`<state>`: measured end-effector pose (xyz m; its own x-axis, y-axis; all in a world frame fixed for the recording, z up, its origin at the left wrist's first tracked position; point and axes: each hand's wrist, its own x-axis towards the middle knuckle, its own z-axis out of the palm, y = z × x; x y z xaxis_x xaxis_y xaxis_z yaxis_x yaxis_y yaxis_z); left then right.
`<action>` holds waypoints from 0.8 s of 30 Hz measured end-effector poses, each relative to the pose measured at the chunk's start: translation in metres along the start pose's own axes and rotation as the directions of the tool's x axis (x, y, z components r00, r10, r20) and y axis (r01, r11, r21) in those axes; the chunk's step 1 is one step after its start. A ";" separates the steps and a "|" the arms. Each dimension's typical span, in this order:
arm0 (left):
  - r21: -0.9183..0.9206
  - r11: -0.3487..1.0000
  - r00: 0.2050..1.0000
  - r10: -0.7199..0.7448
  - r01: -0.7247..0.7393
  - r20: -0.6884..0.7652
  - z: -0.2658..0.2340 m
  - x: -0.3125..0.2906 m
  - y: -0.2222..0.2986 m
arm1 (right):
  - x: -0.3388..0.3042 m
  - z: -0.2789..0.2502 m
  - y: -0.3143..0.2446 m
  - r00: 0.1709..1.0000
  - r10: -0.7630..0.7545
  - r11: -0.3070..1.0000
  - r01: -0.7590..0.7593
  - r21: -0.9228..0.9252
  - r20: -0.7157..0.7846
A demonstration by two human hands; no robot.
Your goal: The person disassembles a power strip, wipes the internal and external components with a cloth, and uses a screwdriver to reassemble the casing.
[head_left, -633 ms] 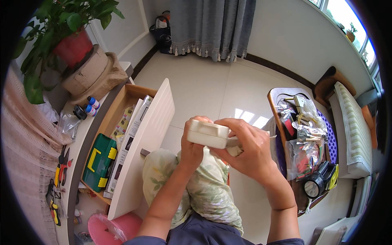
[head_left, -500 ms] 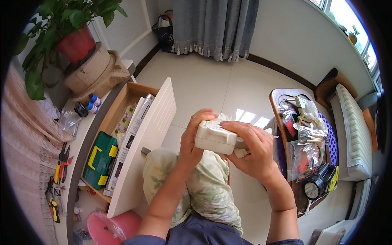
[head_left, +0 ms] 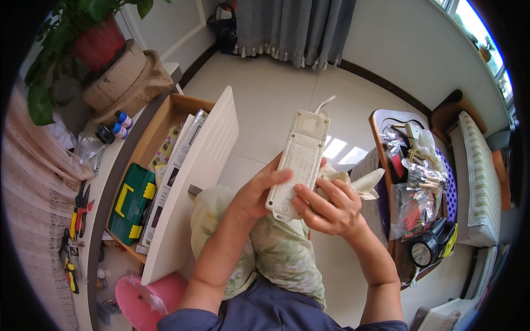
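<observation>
Fingers of L hand (head_left: 255, 192) clamped on off-white power strip (head_left: 298, 157), thumb over its back face, rest wrapped behind. R hand (head_left: 335, 212) fingers bent, tips touching strip's lower R part; can't tell if clamped. Big to small: white-front drawer (head_left: 200, 171) pulled open, L side; small wood-edged table (head_left: 381, 117) at R, w/ clear plastic bags; pink bin (head_left: 131, 308) lower L; green toolbox (head_left: 131, 205) w/ yellow latches, inside drawer. Strip itself is betw. both hands, above knees, tilted, cord at far end. Beige cloth (head_left: 369, 183) touching R hand. Two small bottles (head_left: 122, 125), blue/white, upper L.
</observation>
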<state>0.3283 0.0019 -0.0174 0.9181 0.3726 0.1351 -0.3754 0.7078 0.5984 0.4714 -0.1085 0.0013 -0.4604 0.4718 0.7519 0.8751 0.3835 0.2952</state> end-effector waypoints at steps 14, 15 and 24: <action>0.056 0.991 0.981 0.128 -0.121 -0.146 0.012 -0.001 0.010 | -0.017 -0.025 0.017 0.234 0.854 -0.095 -0.807 0.583 0.464; 0.056 0.991 0.983 0.125 -0.118 -0.134 0.009 -0.001 0.009 | -0.015 -0.024 0.013 0.260 0.823 -0.094 -0.814 0.573 0.505; 0.074 0.987 0.980 0.151 -0.142 -0.127 0.013 -0.001 0.009 | -0.002 -0.019 -0.007 0.317 0.510 -0.211 -0.855 0.473 0.800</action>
<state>0.3257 0.0001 -0.0015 0.8274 0.5482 0.1222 -0.4914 0.6012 0.6301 0.4694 -0.1273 0.0091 0.1816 0.9799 -0.0828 0.1381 -0.1088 -0.9844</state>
